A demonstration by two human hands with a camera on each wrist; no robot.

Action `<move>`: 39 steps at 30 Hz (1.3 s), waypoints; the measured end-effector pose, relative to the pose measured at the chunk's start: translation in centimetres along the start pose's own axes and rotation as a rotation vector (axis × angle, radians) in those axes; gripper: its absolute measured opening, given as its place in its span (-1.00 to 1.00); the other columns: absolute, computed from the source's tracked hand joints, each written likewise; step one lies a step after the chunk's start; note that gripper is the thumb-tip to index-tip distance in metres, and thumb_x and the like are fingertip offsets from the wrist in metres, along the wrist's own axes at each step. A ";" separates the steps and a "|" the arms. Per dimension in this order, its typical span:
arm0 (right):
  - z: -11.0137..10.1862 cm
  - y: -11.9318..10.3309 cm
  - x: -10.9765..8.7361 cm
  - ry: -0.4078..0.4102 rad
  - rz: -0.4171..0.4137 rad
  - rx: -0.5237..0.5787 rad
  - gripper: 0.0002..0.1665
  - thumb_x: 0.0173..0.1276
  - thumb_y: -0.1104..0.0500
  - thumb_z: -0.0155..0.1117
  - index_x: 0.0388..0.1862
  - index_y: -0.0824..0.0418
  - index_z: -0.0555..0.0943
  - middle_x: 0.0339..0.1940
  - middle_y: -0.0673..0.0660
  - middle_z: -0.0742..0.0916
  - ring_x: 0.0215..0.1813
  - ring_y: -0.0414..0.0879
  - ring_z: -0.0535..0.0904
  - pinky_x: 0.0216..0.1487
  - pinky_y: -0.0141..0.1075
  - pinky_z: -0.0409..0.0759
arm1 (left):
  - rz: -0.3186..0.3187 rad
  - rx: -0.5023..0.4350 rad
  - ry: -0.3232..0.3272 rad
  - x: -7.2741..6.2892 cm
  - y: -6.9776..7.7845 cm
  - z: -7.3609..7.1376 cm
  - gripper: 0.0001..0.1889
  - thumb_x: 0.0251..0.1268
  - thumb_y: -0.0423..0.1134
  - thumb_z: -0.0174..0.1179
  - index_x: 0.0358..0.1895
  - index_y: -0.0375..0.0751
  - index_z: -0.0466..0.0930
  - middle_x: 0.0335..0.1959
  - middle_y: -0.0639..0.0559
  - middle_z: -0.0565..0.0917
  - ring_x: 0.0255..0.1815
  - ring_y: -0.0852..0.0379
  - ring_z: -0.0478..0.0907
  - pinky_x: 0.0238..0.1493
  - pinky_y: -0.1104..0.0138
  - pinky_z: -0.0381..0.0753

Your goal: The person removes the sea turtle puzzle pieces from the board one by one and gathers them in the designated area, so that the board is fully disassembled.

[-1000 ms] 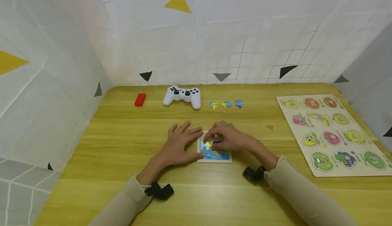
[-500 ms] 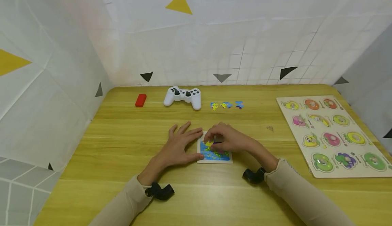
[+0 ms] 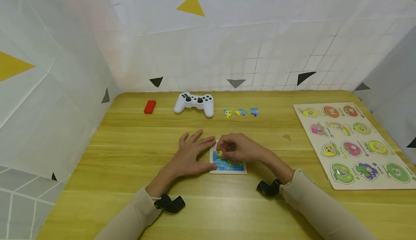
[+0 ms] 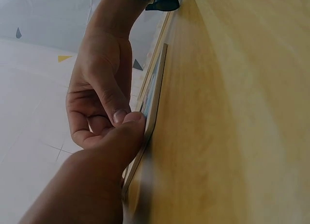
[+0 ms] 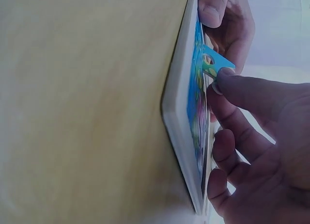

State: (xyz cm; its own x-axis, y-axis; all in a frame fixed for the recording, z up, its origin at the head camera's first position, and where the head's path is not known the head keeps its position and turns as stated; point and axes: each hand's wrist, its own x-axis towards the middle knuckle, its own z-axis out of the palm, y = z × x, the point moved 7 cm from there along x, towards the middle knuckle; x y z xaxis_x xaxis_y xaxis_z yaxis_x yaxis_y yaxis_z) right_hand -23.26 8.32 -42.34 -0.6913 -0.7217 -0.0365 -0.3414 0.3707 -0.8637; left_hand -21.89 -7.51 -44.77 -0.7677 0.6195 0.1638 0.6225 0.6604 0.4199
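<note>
A small jigsaw puzzle in a pale wooden tray (image 3: 227, 172) lies on the table, its picture mostly blue with yellow and green spots. My left hand (image 3: 185, 158) rests at the tray's left side with fingers spread, thumb and fingertips touching its rim. Over the tray, my right hand (image 3: 242, 148) pinches a blue and yellow puzzle piece (image 5: 222, 62) between thumb and index finger. In the right wrist view this piece stands tilted up, one end at the puzzle surface. The right hand hides the tray's upper part in the head view.
Loose puzzle pieces (image 3: 238, 112) lie in a row behind the tray. A white game controller (image 3: 195, 103) and a red block (image 3: 150, 107) sit further back on the left. A large wooden fruit puzzle board (image 3: 352, 148) covers the table's right side.
My right fingers have shifted slightly over the tray and curled closer around the piece. The left hand stays in place on the rim.
</note>
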 end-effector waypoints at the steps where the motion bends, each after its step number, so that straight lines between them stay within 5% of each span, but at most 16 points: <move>1: 0.0 0.0 0.0 0.000 0.000 0.007 -0.83 0.38 0.34 0.35 -0.07 0.19 0.65 -0.35 0.13 0.70 -0.35 -0.11 0.58 -0.22 -0.35 0.62 | -0.004 0.000 -0.002 0.0 0.0 0.0 -0.15 0.19 0.38 0.28 0.51 0.09 0.39 0.55 0.26 0.37 0.70 -0.12 -0.01 0.52 -0.28 -0.23; 12: -0.2 0.1 -0.1 0.006 0.005 0.013 -0.86 0.39 0.32 0.35 -0.09 0.22 0.68 -0.39 0.16 0.73 -0.51 -0.14 0.55 -0.43 -0.36 0.58 | -0.005 0.000 -0.006 0.0 -0.1 0.0 -0.15 0.19 0.39 0.27 0.51 0.10 0.39 0.55 0.27 0.37 0.70 -0.12 -0.02 0.53 -0.27 -0.24; 25: -1.9 0.7 -0.1 0.065 -0.015 -0.061 -0.82 0.40 0.24 0.38 -0.04 0.13 0.70 -0.31 0.02 0.81 -0.21 -0.13 0.69 -0.01 -0.29 0.67 | -0.003 0.008 -0.006 0.0 0.0 -0.1 -0.14 0.19 0.39 0.27 0.52 0.12 0.37 0.56 0.25 0.36 0.69 -0.13 -0.01 0.51 -0.30 -0.22; 39: -4.4 2.5 -0.1 0.133 0.072 -0.069 -0.81 0.44 0.22 0.34 0.00 0.11 0.69 -0.26 0.06 0.83 -0.16 -0.11 0.70 -0.11 -0.28 0.57 | -0.020 0.000 -0.023 0.0 -0.1 0.1 -0.14 0.18 0.41 0.26 0.52 0.14 0.37 0.57 0.27 0.34 0.70 -0.11 -0.03 0.53 -0.27 -0.25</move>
State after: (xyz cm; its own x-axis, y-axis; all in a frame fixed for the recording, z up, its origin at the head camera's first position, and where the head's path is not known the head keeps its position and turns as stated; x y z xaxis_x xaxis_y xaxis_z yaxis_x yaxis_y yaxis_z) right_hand -26.88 11.91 -42.25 -0.7922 -0.6097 -0.0266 -0.3274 0.4615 -0.8245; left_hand -21.94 -7.51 -44.90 -0.7762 0.6160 0.1346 0.6072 0.6727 0.4228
